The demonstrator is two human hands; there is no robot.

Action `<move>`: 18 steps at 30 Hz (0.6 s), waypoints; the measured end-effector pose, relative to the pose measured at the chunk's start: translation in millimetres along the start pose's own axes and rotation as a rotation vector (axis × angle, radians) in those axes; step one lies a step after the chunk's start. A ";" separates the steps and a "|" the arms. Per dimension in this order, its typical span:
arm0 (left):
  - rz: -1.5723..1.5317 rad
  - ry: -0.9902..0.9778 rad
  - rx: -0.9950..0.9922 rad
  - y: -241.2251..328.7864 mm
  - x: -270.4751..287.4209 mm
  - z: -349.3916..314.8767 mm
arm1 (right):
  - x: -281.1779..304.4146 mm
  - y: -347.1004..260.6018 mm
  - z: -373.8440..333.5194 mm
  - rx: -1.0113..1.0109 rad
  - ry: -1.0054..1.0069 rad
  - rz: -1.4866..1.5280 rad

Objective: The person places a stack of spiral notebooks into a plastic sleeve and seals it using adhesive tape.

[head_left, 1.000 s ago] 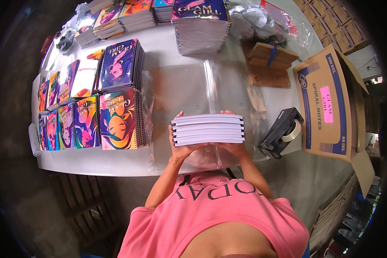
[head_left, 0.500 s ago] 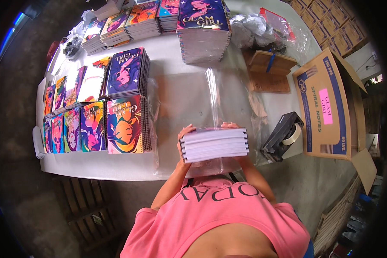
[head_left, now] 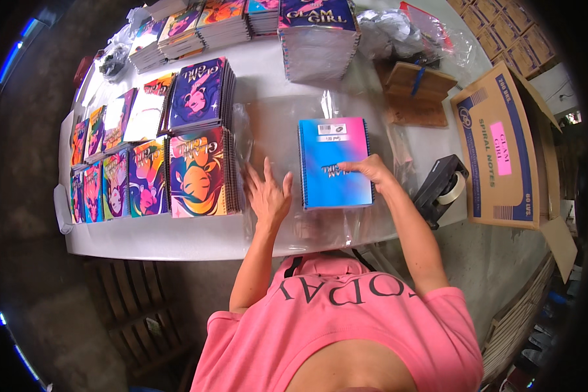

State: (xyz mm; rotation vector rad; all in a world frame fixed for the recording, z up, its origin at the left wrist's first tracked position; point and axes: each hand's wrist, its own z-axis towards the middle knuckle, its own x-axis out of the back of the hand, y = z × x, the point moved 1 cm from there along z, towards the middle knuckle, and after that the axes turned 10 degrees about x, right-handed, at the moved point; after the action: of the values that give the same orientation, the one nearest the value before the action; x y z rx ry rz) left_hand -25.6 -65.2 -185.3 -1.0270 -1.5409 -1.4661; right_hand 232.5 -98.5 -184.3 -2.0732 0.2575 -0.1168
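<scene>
A stack of spiral notebooks [head_left: 333, 147] lies flat in front of me, its blue-and-pink cover facing up. It rests on a sheet of clear plastic film [head_left: 274, 117] spread on the table. My right hand [head_left: 371, 171] lies on the cover near its right edge, a finger stretched out toward the middle. To the left of the stack, my left hand [head_left: 268, 193] is spread over the film's left part, apart from the notebooks and holding nothing. I cannot make out whether its fingertips touch the film.
Rows of colourful notebook stacks [head_left: 199, 173] fill the table's left side. A tall wrapped stack [head_left: 320, 55] and more piles stand at the back. To the right are a wooden stand [head_left: 415, 98], a black tape dispenser [head_left: 441, 189] and an open cardboard box [head_left: 503, 150].
The notebook stack, held upright on edge between both hands near me, now lies flat farther forward. My left hand has let go and moved left; my right hand has moved onto the cover.
</scene>
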 end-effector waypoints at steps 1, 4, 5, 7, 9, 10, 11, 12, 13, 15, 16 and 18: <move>0.049 0.051 -0.028 -16.1 -17.0 -7.0 | -2.4 -1.1 -3.3 -0.011 -0.006 0.003; 0.010 0.055 -0.070 -36.8 -41.2 -12.0 | -3.7 -3.4 -5.8 0.010 -0.018 -0.038; 0.006 0.028 -0.083 -40.1 -42.2 -13.3 | -4.0 -1.0 -5.1 0.005 -0.032 -0.037; -0.015 -0.020 -0.123 -29.7 -32.5 -9.4 | -0.1 2.2 1.0 0.009 -0.047 -0.037; 0.026 0.102 -0.218 -18.7 -10.9 -10.6 | 1.6 7.0 6.3 0.035 -0.050 -0.035; 0.047 0.155 -0.265 -13.4 1.6 -13.7 | 0.9 8.2 4.0 0.040 -0.049 -0.033; -0.161 0.119 -0.178 -7.2 11.8 -10.4 | 2.4 8.0 2.2 0.032 -0.036 -0.041; -0.364 0.086 -0.083 -0.6 21.9 -3.5 | 0.4 1.4 -1.8 0.025 -0.031 -0.050; -0.567 0.056 0.014 2.9 27.2 5.6 | -1.6 -2.9 -3.6 0.021 -0.029 -0.061; -0.542 -0.115 0.244 -0.7 22.9 23.4 | -2.3 -3.3 -4.7 0.031 -0.041 -0.051; -0.572 -0.252 0.287 -2.0 26.7 30.4 | -1.9 -3.8 -4.9 0.037 -0.044 -0.045; -0.572 -0.550 0.261 -6.2 36.9 46.5 | -1.3 -3.2 -2.8 0.050 -0.048 -0.055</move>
State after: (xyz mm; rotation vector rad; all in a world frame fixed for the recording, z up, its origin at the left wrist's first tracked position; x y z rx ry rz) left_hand -45.4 -17.1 -156.2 -0.9143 -2.5083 -1.3376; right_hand 231.1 -99.0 -180.1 -2.0315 0.1669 -0.1051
